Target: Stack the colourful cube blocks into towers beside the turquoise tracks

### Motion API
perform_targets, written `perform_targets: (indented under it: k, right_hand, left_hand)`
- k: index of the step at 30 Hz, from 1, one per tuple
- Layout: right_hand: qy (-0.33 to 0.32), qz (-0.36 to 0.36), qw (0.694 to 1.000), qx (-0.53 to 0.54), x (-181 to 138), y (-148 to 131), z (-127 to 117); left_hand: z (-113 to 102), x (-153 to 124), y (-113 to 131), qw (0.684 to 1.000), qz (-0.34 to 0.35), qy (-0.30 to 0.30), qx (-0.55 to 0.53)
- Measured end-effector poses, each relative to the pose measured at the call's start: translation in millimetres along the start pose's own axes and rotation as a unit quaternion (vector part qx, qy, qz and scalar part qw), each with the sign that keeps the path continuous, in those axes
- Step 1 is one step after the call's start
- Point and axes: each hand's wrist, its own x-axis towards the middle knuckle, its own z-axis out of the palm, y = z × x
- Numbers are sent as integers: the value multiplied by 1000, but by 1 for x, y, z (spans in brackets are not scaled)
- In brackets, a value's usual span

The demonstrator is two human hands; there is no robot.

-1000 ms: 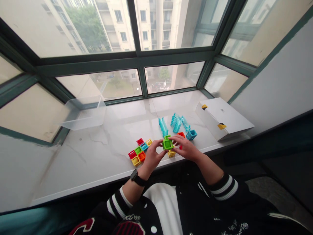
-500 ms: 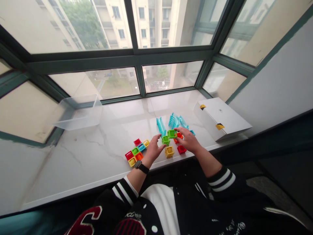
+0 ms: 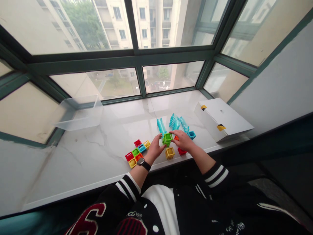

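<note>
On the marble window sill [image 3: 102, 153], my left hand [image 3: 154, 148] and my right hand [image 3: 183, 140] both pinch a green cube block [image 3: 167, 139] held just above the surface. Below it sits a yellow cube block [image 3: 170, 152], and a red cube block [image 3: 181, 151] lies partly under my right hand. A flat cluster of joined cubes [image 3: 137, 151] in red, green, blue, orange and yellow lies left of my left hand. Beyond my hands lie several turquoise track pieces [image 3: 175, 122].
A clear plastic bin [image 3: 79, 112] stands at the back left of the sill. A white cardboard box [image 3: 221, 119] rests at the right end against the wall. Window frames close off the far side.
Half a second ago each hand held its own green piece, apart. Now the two hands have come together and the green pieces sit joined as one block between them.
</note>
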Motion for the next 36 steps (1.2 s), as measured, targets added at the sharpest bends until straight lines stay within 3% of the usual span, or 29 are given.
perform_targets:
  k: [17,36]
  right_hand:
    - [-21,11,999,23,4,10,14]
    - [-35,16,999,24,7,10,10]
  left_hand:
    - [-5,3,8,1000,-17,-12,7]
    - [-7,4,13,1000,-19,-14,-4]
